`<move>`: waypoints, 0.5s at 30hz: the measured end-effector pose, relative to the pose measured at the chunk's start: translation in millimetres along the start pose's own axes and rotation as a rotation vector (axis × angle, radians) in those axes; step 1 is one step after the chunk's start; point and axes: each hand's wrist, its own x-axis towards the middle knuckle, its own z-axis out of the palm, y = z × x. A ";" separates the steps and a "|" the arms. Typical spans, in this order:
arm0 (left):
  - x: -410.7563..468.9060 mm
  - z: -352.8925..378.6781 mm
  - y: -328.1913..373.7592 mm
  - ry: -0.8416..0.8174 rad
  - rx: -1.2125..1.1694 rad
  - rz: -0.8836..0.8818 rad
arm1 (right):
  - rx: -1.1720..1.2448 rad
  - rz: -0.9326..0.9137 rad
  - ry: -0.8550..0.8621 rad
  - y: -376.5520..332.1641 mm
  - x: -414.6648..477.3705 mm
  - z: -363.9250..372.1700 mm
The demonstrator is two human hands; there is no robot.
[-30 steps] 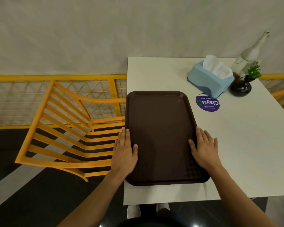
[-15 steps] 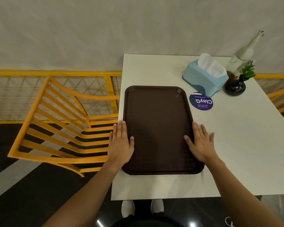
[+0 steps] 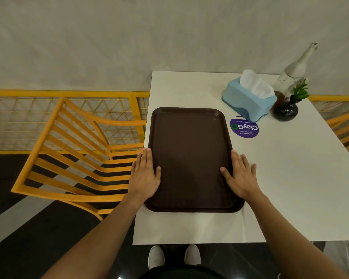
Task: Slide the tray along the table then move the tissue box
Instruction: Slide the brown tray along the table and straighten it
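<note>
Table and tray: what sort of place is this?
Probably a food court or canteen: a brown tray on a white table, a "clean as you go" sticker, and a tissue box.

Tray [image 3: 189, 154] on table [image 3: 290, 188] left side, tissue box [image 3: 248, 101] behind-right

It looked to me like a canteen or food-court seating area. A brown cafeteria tray [image 3: 190, 156] lay on a plain white tabletop [image 3: 290, 178], and just right of the tray a round purple sticker [image 3: 244, 128] reading "ClayGo" asked diners to keep the place clean. Beyond the sticker stood a blue tissue box [image 3: 248, 101], a small potted plant [image 3: 286, 109] and a bottle [image 3: 294, 73]. Left of the tray I saw a yellow slatted chair [image 3: 73, 158] and a yellow railing [image 3: 48, 93].
</note>
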 end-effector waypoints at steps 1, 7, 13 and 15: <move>0.0 0.3 0.3 -0.001 0.000 0.000 | 0.000 0.002 -0.002 1.7 0.0 0.6; -2.7 0.1 0.3 0.003 -0.005 0.002 | -0.005 -0.004 0.013 7.6 1.8 7.2; -3.8 -3.7 2.5 -0.003 -0.030 0.005 | -0.002 -0.001 0.012 7.6 1.0 6.9; -4.2 -4.9 3.2 -0.005 -0.065 0.005 | 0.002 0.002 0.008 6.9 0.5 5.5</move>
